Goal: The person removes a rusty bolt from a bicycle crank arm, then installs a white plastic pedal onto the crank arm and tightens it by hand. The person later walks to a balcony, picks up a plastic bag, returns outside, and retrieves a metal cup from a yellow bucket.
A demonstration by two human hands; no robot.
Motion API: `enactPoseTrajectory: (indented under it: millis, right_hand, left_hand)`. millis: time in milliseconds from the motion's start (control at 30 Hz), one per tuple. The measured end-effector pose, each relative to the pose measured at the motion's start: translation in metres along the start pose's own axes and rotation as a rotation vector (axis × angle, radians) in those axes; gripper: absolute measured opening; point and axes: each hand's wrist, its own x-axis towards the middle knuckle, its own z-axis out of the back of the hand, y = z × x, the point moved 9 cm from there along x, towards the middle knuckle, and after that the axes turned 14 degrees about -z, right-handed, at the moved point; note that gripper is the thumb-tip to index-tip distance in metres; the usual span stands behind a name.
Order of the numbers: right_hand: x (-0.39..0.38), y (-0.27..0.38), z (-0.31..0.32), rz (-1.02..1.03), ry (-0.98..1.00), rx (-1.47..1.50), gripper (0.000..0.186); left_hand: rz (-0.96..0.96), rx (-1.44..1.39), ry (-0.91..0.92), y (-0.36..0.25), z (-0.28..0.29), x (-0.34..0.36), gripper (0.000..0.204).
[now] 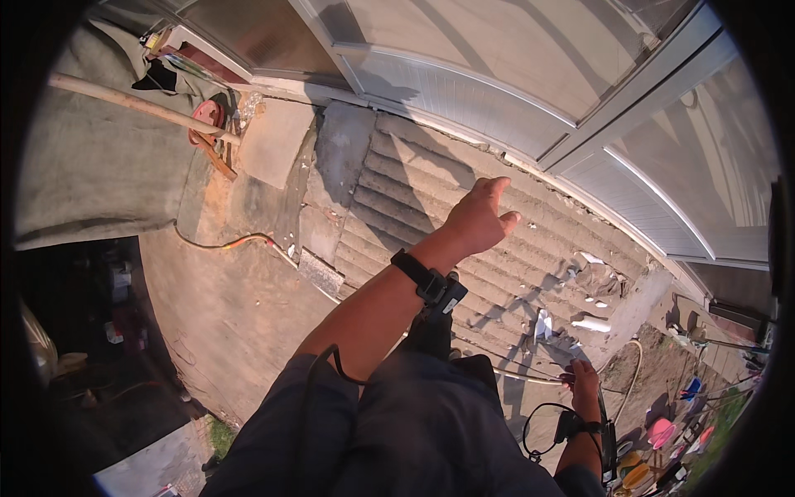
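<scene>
My left hand (484, 215) reaches out over a strip of ridged, furrowed soil (489, 273) beside the building. Its thumb and a finger stretch apart, and it holds nothing that I can see. A black band with a small box (435, 288) is strapped round the left wrist. Lower right, my right hand (585, 379) hangs with curled fingers near a pale hose (530, 378). Something small and dark shows at those fingers, too small to name. The right wrist also carries a black strapped device (570, 427) with a looping cable.
White-framed glazed doors (464, 91) border the soil strip. White broken pieces (590, 324) lie on its right part. At left are a wooden pole (141, 105), a red round object (206, 120), a thin hose (224, 245) and a dark opening (83, 331). Colourful clutter (661, 432) lies lower right.
</scene>
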Motion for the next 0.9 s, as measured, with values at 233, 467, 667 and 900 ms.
enactPoseTrajectory:
  millis: [233,467,667,900]
  right_hand:
    - [0.012,0.070,0.016,-0.012,0.012,-0.040,0.028]
    - [0.045,0.102,0.079,-0.121,0.033,-0.032,0.028]
    - [0.056,0.192,0.155,0.005,0.012,-0.169,0.030]
    - [0.057,0.254,0.201,0.081,0.033,-0.198,0.031]
  left_hand:
    - [-0.341,-0.199,-0.330,-0.160,0.016,0.171,0.077]
    - [-0.324,-0.242,-0.452,-0.215,0.000,0.245,0.089]
    - [-0.248,-0.184,-0.522,-0.237,-0.017,0.277,0.092]
    - [-0.142,-0.216,-0.573,-0.239,-0.010,0.286,0.089]
